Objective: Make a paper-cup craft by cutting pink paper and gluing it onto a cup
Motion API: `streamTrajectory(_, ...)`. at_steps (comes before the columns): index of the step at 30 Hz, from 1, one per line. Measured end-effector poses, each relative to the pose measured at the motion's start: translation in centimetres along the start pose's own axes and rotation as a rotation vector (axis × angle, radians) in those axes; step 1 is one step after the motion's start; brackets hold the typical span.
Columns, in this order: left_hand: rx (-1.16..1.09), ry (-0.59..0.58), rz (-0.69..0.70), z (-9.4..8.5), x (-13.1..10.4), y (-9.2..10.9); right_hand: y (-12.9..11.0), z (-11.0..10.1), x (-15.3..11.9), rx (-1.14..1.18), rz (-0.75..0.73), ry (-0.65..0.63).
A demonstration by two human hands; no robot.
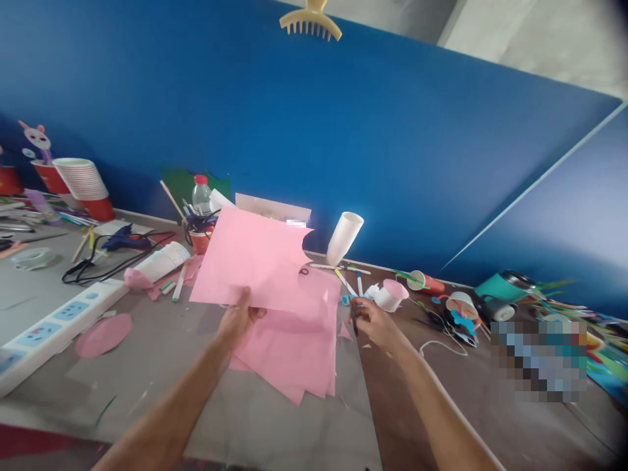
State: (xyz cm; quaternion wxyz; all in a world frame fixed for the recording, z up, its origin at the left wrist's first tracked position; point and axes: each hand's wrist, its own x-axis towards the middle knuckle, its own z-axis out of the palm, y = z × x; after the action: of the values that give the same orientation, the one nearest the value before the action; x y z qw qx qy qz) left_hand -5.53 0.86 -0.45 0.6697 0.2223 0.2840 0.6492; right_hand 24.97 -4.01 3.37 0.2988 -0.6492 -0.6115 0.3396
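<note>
My left hand (241, 315) pinches the lower edge of a pink paper sheet (255, 258), thumb on top, and holds it tilted above the table. The sheet's right edge has curved bites cut out of it. Below it lie several more pink sheets (294, 353), overlapping and partly hidden. To the right, my right hand (370, 320) is closed around a slim dark object (354, 320) whose kind I cannot make out. Beside its fingers are markers (346, 283) and a small pink paper scrap (345, 331).
Left stand a white power strip (66, 314), a glue gun (126, 239) with its cord, and stacked paper cups (86, 186). A white cup stack (345, 237) leans by the blue partition (343, 131). At right are a teal bottle (503, 288) and a white cable (444, 345).
</note>
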Motion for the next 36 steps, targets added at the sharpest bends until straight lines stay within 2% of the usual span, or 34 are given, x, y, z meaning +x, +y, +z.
streamTrajectory(2,0.002,-0.015,0.016,-0.1,0.1,0.0,-0.4,-0.1,-1.6,0.372,-0.017,-0.112)
streamTrajectory(4,0.015,-0.013,0.009,-0.2,0.3,0.1,-1.1,0.3,-3.3,0.567,-0.057,-0.314)
streamTrajectory(7,-0.001,0.016,0.004,-0.3,0.6,0.3,-2.2,2.0,-4.9,0.622,-0.061,-0.517)
streamTrajectory(11,-0.061,0.0,-0.011,-0.4,0.9,0.6,-4.2,5.3,-4.8,0.647,-0.036,-0.633)
streamTrajectory(18,-0.008,0.021,-0.05,-0.1,0.7,0.7,-6.7,11.0,-1.6,0.733,-0.041,-0.382)
streamTrajectory(22,0.01,-0.022,-0.04,0.1,0.6,1.0,-7.0,13.0,-0.4,0.707,-0.055,-0.253)
streamTrajectory(25,0.036,-0.004,-0.068,0.1,0.5,1.1,-7.1,13.4,-0.3,0.709,-0.09,-0.211)
streamTrajectory(29,0.065,0.023,-0.094,0.0,0.3,0.8,-7.2,13.3,-0.4,0.705,-0.103,-0.225)
streamTrajectory(36,0.069,0.009,-0.117,0.3,0.1,0.6,-7.2,13.6,-0.4,0.671,-0.11,-0.173)
